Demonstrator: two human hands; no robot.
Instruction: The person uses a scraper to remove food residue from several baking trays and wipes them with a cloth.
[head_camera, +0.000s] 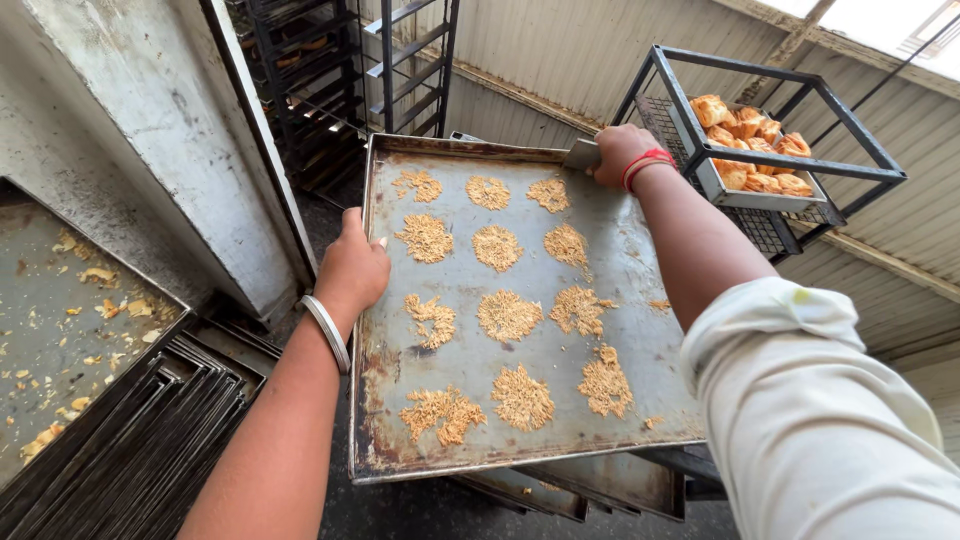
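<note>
Corrugated pale metal walls and a dusty grey floor frame the scene. Centre of view: a large, worn, rectangular grey metal baking tray (630, 290), tilted with its far edge higher, held in the air above other trays. On it sit twelve flat patches of golden-brown flaky crumbs (508, 315), roughly three columns by four rows, none touching (a few loose flecks near the right edge).

Left hand (352, 268): grip closed over the tray's left rim, thumb on top, fingers wrapped out of sight beneath. A plain silver bangle (327, 332) sits on that wrist.

Right hand (622, 152): closed around a flat metal scraper (582, 153) whose blade rests at the tray's far edge, near the top right crumb patch. A red thread band (646, 164) circles the wrist; a rolled white sleeve (800, 400) covers the upper arm.

Directly below the held tray: more grey trays (600, 485), their edges showing. Right, beyond the right hand: a black metal-frame stand (790, 160) carrying a shallow tray of golden-brown puff pastries (755, 140). Left foreground: a stack of dark trays (130, 450) standing on edge, beside a grey surface littered with pastry crumbs (60, 320). Top centre: a dark metal rack trolley (340, 70).
</note>
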